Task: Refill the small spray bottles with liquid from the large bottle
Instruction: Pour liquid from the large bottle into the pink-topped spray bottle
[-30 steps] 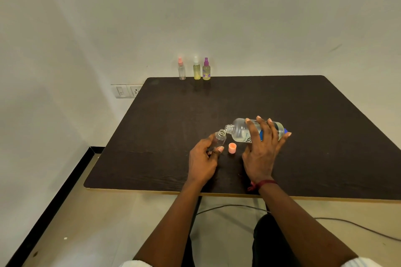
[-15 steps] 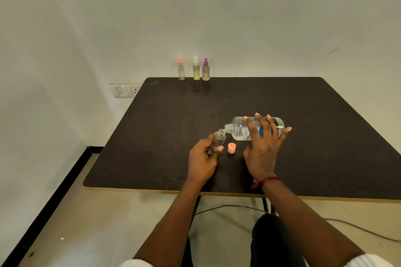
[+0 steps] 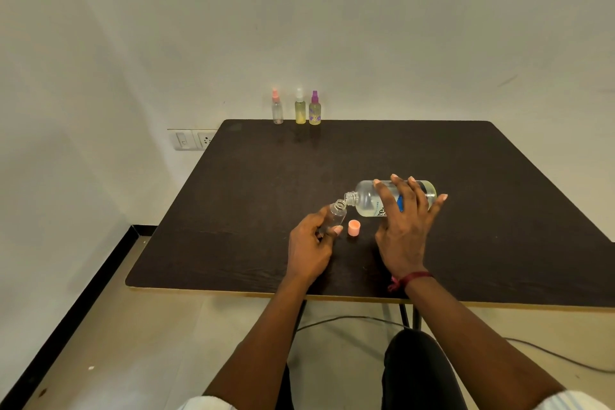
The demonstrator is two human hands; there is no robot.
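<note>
Pour in progress, seen from the head camera. Your right hand (image 3: 404, 230) grips the large bottle (image 3: 366, 200) from above, fingers spread and curved over its body. It lies almost level above the table (image 3: 499, 150), its open mouth touching the threaded neck of the small bottle (image 3: 334, 215). Your left hand (image 3: 307, 250) holds that small bottle tilted toward the mouth, pinched between thumb and curled fingers.

Over the last second both hands have kept their places. Only the base of the large bottle has risen slightly, so the tilt is now a little steeper. This suggests you are coaxing the liquid toward the neck. No stream can be made out, and the fill level in the small bottle cannot be told.

The pink cap (image 3: 354, 228) sits on the table just between your hands, off its bottle.

Three spray bottles stand at the far edge, with pink (image 3: 277, 108), white (image 3: 300, 108) and purple (image 3: 314, 110) tops.

On the large bottle's label only the letters "re" and some blue print can be read; your fingers cover the rest.
</note>
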